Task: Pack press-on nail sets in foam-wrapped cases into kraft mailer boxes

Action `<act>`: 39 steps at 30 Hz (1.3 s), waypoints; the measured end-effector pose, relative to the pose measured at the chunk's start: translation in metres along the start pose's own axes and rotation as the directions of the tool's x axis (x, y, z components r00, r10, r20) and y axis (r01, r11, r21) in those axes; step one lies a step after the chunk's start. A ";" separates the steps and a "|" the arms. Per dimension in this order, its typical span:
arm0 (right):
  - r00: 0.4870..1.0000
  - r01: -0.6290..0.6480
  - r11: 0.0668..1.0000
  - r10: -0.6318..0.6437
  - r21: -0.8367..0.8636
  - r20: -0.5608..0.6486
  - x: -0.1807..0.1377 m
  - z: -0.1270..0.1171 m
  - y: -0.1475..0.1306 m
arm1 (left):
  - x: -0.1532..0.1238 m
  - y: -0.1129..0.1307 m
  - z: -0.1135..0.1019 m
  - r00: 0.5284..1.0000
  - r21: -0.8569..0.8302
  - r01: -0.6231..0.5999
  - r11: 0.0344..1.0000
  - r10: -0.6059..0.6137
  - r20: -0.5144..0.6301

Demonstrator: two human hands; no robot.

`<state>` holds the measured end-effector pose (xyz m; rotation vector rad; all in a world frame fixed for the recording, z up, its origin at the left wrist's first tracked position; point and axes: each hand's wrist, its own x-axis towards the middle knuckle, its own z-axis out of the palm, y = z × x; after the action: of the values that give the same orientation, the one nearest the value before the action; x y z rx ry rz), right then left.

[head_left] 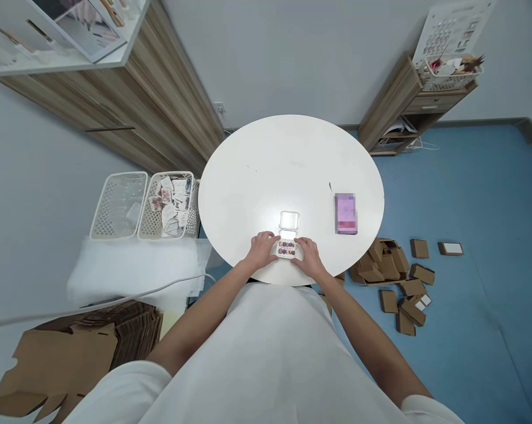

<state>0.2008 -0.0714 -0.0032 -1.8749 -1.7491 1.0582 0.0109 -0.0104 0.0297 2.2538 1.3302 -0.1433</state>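
Your left hand (262,248) and right hand (309,257) clasp the clear case (287,248), lid open, showing rows of purple and brown pieces; the pink card (346,213) is blurred.

Between your left hand (262,247) and right hand (309,256) you have one open clear plastic case (288,221). Its small coloured pieces (286,247) are too tiny to count. One pink packet (346,213) lies right of your right hand. Two white mesh baskets (98,221) stand left of your left hand. Roughly a dozen cardboard pieces (398,265) lie on the floor (469,324), further right.
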 end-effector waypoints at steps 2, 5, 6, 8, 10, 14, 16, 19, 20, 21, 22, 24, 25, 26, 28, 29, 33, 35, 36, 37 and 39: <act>1.000 -0.011 0.999 0.011 -0.052 -0.003 0.007 -0.001 0.004 | 0.006 0.002 0.002 1.000 0.029 0.016 0.999 -0.015 -0.018; 1.000 -0.019 0.992 0.019 -0.124 -0.002 0.018 -0.002 0.009 | 0.016 0.002 0.004 0.999 0.057 0.040 0.998 -0.039 -0.025; 1.000 -0.023 0.990 0.024 -0.141 0.000 0.021 -0.002 0.010 | 0.020 0.002 0.004 0.999 0.061 0.044 0.997 -0.043 -0.022; 0.999 -0.039 0.987 0.041 -0.158 0.010 0.028 -0.002 0.012 | 0.026 0.000 0.006 0.999 0.066 0.047 0.997 -0.046 -0.014; 0.998 -0.060 0.984 0.064 -0.167 0.020 0.033 -0.001 0.013 | 0.033 -0.001 0.007 0.999 0.072 0.045 0.996 -0.045 -0.006; 0.995 -0.095 0.976 0.098 -0.195 0.010 0.041 0.002 0.015 | 0.041 -0.004 0.011 0.999 0.080 0.044 0.996 -0.045 0.011; 0.994 -0.103 0.972 0.105 -0.210 0.001 0.042 0.003 0.015 | 0.043 -0.005 0.013 0.999 0.079 0.044 0.996 -0.045 0.013; 0.994 -0.107 0.967 0.109 -0.233 -0.003 0.043 0.005 0.016 | 0.044 -0.008 0.016 0.999 0.064 0.039 0.997 -0.040 0.022; 0.994 -0.109 0.965 0.111 -0.239 -0.004 0.043 0.005 0.016 | 0.044 -0.009 0.017 0.999 0.055 0.037 0.998 -0.039 0.029; 0.993 -0.113 0.963 0.115 -0.245 -0.005 0.043 0.006 0.016 | 0.044 -0.010 0.018 0.999 0.045 0.036 0.998 -0.038 0.035; 0.993 -0.117 0.961 0.119 -0.250 -0.006 0.044 0.006 0.016 | 0.044 -0.011 0.019 0.999 0.034 0.036 0.999 -0.037 0.039; 0.992 -0.122 0.959 0.125 -0.256 -0.007 0.044 0.006 0.015 | 0.044 -0.013 0.021 0.999 0.016 0.032 0.999 -0.032 0.038; 0.992 -0.124 0.958 0.126 -0.258 -0.008 0.044 0.006 0.015 | 0.043 -0.014 0.022 0.999 0.011 0.027 1.000 -0.027 0.034; 0.992 -0.125 0.958 0.127 -0.260 -0.009 0.044 0.006 0.015 | 0.043 -0.015 0.023 0.999 0.010 0.021 1.000 -0.021 0.029; 0.992 -0.125 0.957 0.128 -0.261 -0.007 0.043 0.005 0.014 | 0.042 -0.016 0.024 1.000 0.012 0.005 1.000 -0.005 0.021; 0.992 -0.123 0.957 0.127 -0.262 -0.003 0.043 0.005 0.014 | 0.042 -0.016 0.025 1.000 0.012 -0.004 1.000 0.004 0.019; 0.993 -0.106 0.961 0.115 -0.256 0.021 0.039 0.005 0.013 | 0.038 -0.018 0.029 1.000 -0.028 -0.027 0.999 0.027 0.003; 0.994 -0.093 0.968 0.102 -0.235 0.025 0.035 0.006 0.013 | 0.034 -0.019 0.031 1.000 -0.094 -0.022 0.995 0.021 -0.003; 0.995 -0.087 0.973 0.093 -0.213 0.022 0.032 0.007 0.013 | 0.031 -0.019 0.033 1.000 -0.140 -0.011 0.990 0.010 -0.007; 0.996 -0.081 0.980 0.085 -0.181 0.014 0.028 0.008 0.014 | 0.028 -0.020 0.034 1.000 -0.194 0.006 0.981 -0.008 -0.013; 0.997 -0.072 0.994 0.071 -0.080 -0.014 0.018 0.012 0.016 | 0.021 -0.022 0.037 0.997 -0.333 0.059 0.941 -0.074 -0.032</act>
<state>0.2023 -0.0596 -0.0269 -2.0022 -1.7548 1.0150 0.0093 -0.0035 -0.0173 1.9386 1.3418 0.1025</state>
